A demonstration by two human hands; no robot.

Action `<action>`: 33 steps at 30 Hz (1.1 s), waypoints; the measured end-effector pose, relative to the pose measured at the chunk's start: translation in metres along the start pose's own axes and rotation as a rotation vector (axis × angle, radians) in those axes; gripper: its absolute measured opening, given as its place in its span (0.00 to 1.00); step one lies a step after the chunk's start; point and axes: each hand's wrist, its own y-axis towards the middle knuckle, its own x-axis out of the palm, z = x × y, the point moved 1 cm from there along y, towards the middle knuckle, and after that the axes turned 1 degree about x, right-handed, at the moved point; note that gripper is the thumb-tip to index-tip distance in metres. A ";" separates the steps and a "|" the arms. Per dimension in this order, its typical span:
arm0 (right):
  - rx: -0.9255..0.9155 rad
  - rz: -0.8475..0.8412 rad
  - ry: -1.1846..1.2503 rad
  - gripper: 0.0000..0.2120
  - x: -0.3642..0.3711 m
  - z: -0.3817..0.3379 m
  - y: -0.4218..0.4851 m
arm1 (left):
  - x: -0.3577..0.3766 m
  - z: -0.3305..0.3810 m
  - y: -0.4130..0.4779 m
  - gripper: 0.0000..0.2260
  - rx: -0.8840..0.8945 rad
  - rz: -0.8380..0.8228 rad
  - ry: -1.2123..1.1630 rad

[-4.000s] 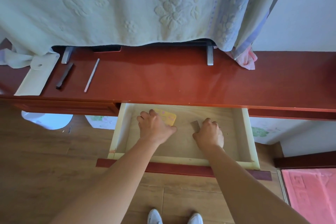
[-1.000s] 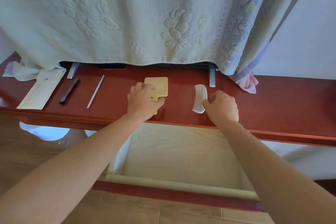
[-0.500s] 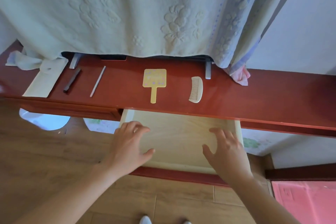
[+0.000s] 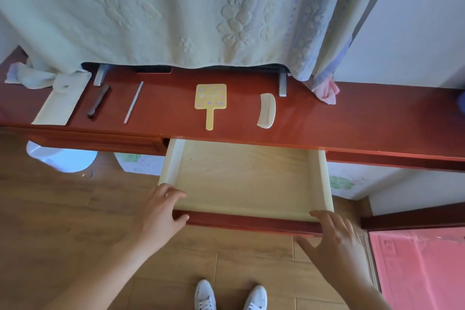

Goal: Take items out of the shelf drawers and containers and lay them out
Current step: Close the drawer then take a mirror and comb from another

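The pale wooden drawer [image 4: 246, 176] stands pulled out from under the red shelf [image 4: 352, 123] and shows only its bare bottom. My left hand [image 4: 161, 211] rests on the drawer's front left corner with relaxed fingers. My right hand [image 4: 334, 241] touches the red front panel at its right end, fingers spread. On the shelf lie a yellow hand mirror [image 4: 210, 100], a cream comb [image 4: 267, 110], a thin white stick [image 4: 133, 101], a dark bar [image 4: 98, 101] and a white pouch [image 4: 59, 100].
A pale embossed cloth [image 4: 176, 12] hangs over whatever stands at the back of the shelf, with two grey feet showing beneath it. A pink rag [image 4: 327, 92] lies at the right. A pink mat [image 4: 417, 269] covers the floor on the right, and my white shoes [image 4: 230, 296] stand below.
Both hands left the mirror and comb on the shelf and dropped to the drawer. In the last half second they moved from over the drawer to its front edge.
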 end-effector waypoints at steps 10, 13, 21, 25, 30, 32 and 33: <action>0.079 0.026 0.033 0.28 0.001 0.006 0.009 | -0.007 -0.002 -0.002 0.15 -0.067 -0.153 -0.100; 0.084 0.059 0.033 0.27 0.004 0.006 0.011 | -0.002 -0.003 0.000 0.13 -0.077 -0.111 -0.137; 0.146 0.056 0.016 0.25 0.004 0.000 0.039 | 0.002 -0.006 0.024 0.11 -0.068 -0.011 -0.160; 0.165 0.052 0.020 0.24 0.004 -0.002 0.055 | 0.002 -0.006 0.038 0.11 -0.068 0.010 -0.152; 0.222 0.045 0.036 0.25 0.004 -0.004 0.074 | 0.009 -0.011 0.053 0.11 -0.093 0.061 -0.169; 0.250 0.049 0.000 0.28 0.003 -0.002 0.079 | 0.011 -0.013 0.058 0.13 -0.114 0.088 -0.169; 0.280 0.046 -0.016 0.29 0.002 0.000 0.081 | 0.012 -0.014 0.060 0.14 -0.127 0.102 -0.164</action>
